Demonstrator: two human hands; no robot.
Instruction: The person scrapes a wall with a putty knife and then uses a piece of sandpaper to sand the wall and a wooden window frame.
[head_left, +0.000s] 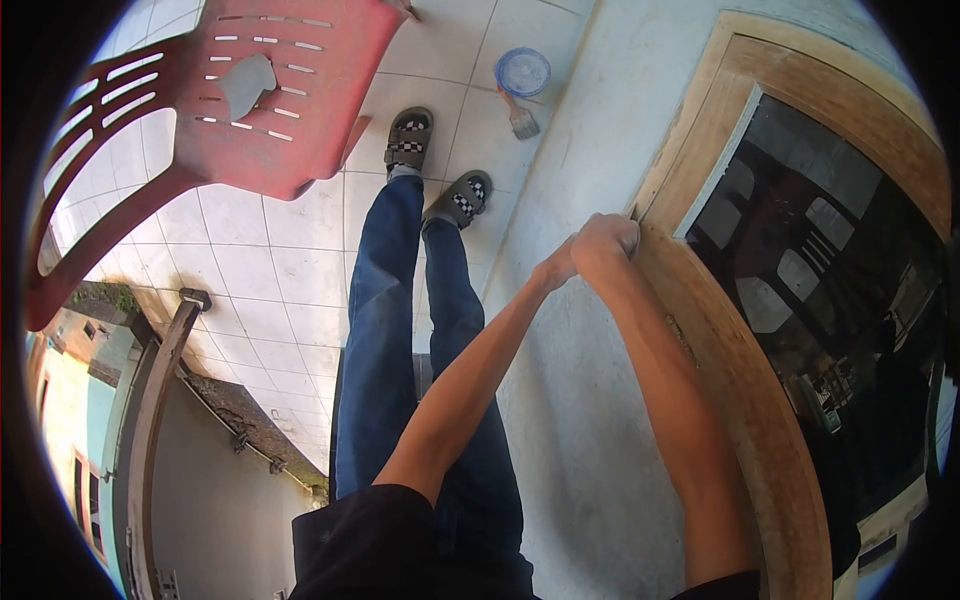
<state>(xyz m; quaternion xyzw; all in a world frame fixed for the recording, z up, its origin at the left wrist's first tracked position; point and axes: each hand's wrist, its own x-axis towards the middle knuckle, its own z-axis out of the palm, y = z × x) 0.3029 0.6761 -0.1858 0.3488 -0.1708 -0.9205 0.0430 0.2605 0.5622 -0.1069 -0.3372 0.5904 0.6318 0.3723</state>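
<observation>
My right hand (606,238) is closed at the edge of the wooden window frame (655,240), near a lower corner of the glass. A small greyish edge shows at its fingers, too little to name. My left hand (557,266) is pressed up against the right one, fingers curled and mostly hidden. Whatever either hand grips cannot be made out. Bare wood shows along the frame, next to the pale blue-grey wall (570,400).
A red plastic chair (330,90) stands at the left, a grey flat scrap (247,86) lying on its seat. On the tiled floor (305,225) by the wall are a paintbrush (521,122) and a round blue-rimmed container (523,73). Dark window glass (800,220) reflects the chair.
</observation>
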